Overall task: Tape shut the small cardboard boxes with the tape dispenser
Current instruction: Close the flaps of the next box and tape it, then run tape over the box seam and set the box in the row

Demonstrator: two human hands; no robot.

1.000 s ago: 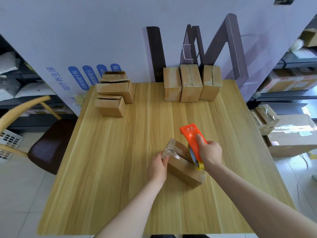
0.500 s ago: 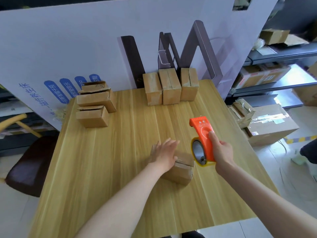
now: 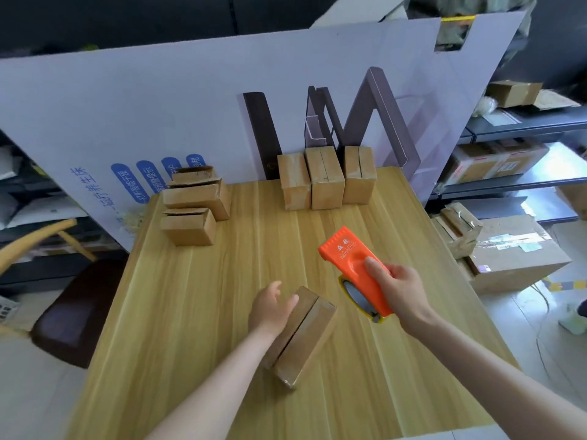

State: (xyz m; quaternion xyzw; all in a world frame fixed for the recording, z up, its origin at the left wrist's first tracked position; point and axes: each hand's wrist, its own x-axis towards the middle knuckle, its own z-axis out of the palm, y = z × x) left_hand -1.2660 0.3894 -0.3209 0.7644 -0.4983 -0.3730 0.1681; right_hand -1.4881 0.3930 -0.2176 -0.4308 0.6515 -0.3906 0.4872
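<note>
Toward the near edge of the pale wooden table, a small brown cardboard box lies seam-up. The left hand rests on its far-left corner, fingers relaxed, clasping nothing. The right hand is wrapped around an orange plastic tape dispenser, held just right of the box, clear of it. I'd judge this the lining-up step; next the tape end must land on one end of the seam and run along it.
</note>
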